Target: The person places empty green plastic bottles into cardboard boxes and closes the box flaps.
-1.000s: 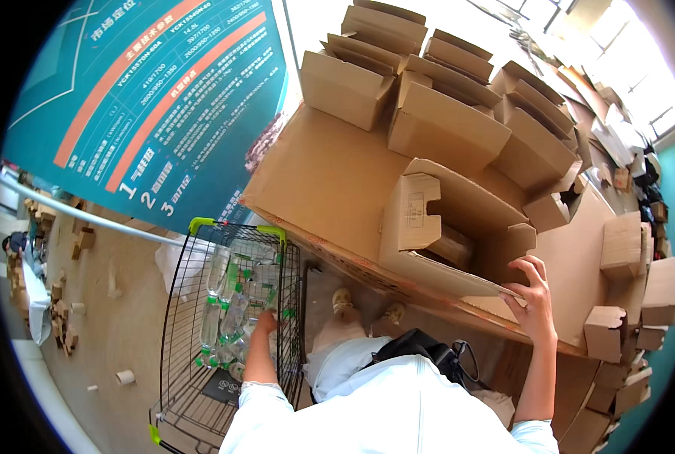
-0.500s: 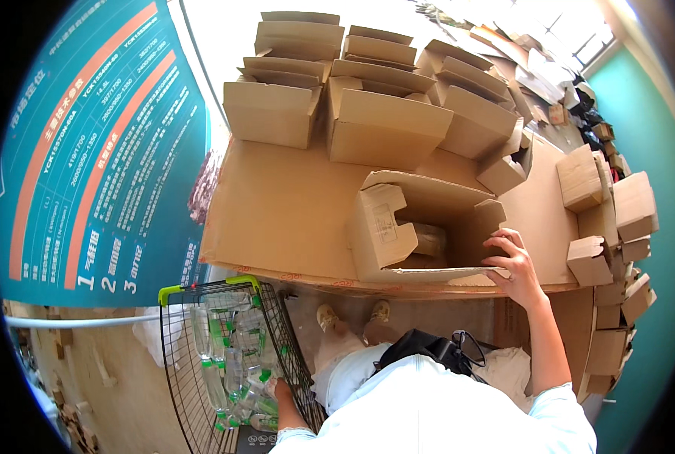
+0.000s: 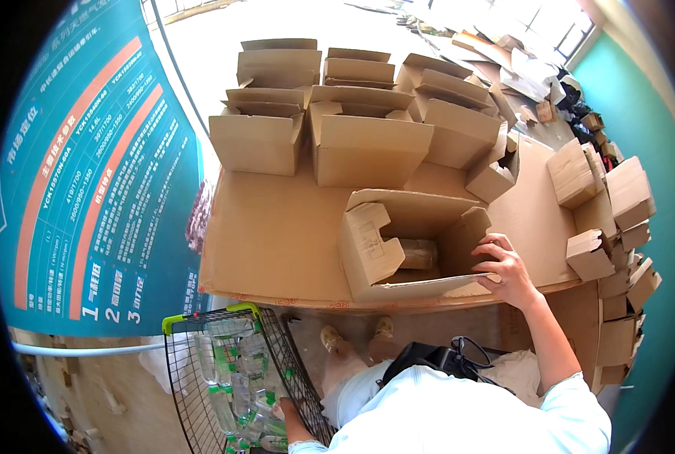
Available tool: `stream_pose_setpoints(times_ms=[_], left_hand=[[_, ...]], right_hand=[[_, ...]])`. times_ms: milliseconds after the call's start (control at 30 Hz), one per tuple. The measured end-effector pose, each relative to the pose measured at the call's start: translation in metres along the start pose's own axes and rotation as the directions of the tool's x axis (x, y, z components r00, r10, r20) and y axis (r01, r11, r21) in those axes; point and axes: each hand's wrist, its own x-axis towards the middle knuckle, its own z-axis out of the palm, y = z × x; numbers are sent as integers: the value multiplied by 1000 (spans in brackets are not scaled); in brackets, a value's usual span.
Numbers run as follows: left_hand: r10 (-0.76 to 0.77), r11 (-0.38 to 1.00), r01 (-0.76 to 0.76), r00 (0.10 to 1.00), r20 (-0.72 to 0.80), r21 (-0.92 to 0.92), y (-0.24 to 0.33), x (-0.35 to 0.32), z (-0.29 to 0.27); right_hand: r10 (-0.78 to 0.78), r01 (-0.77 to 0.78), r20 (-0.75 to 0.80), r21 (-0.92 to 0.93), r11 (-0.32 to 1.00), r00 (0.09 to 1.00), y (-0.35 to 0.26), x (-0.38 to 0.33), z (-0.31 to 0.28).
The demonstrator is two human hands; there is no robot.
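An open cardboard box (image 3: 367,242) stands at the near edge of the cardboard-covered table (image 3: 277,250), its top flaps raised. Inside it, against the far side, lies a brown, shiny cylinder-like item (image 3: 419,254). My right hand (image 3: 504,266) grips the box's near right corner, fingers over the rim and thumb below. Lower down, my left hand (image 3: 289,418) reaches into a black wire cart (image 3: 177,378) with green corner pieces. It is beside several clear plastic bottles (image 3: 235,378) with green caps; its fingers are mostly hidden.
Several open cardboard boxes (image 3: 371,147) stand in rows at the far side of the table. More small boxes (image 3: 591,253) are piled at the right, by a green wall (image 3: 632,113). A large teal banner (image 3: 87,189) rises at the left. A black bag (image 3: 428,359) hangs at my waist.
The whole view has tilted up, so the table and boxes sit lower in the picture. My right hand stays on the box corner, and my left hand remains in the cart.
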Motion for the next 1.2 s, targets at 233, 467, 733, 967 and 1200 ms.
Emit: stream_pose_setpoints(times_ms=[233, 467, 733, 967, 1200], left_hand=[[88, 764, 29, 985, 149, -644, -23, -52, -46], [169, -61, 89, 983, 78, -994, -73, -210, -137], [-319, -356, -752, 656, -684, -555, 35, -357, -366], [276, -698, -653, 132, -952, -293, 305, -405, -553], [791, 177, -984, 148, -594, -9, 455, -418, -574]], right_hand=[[-86, 86, -14, -10, 996, 996, 8, -1, 0], [-182, 183, -35, 22, 983, 983, 24, -5, 7], [-175, 186, -92, 127, 974, 980, 26, -11, 10], [-177, 210, -178, 189, 959, 968, 31, -16, 21], [-78, 144, -254, 253, 957, 964, 28, -23, 26]])
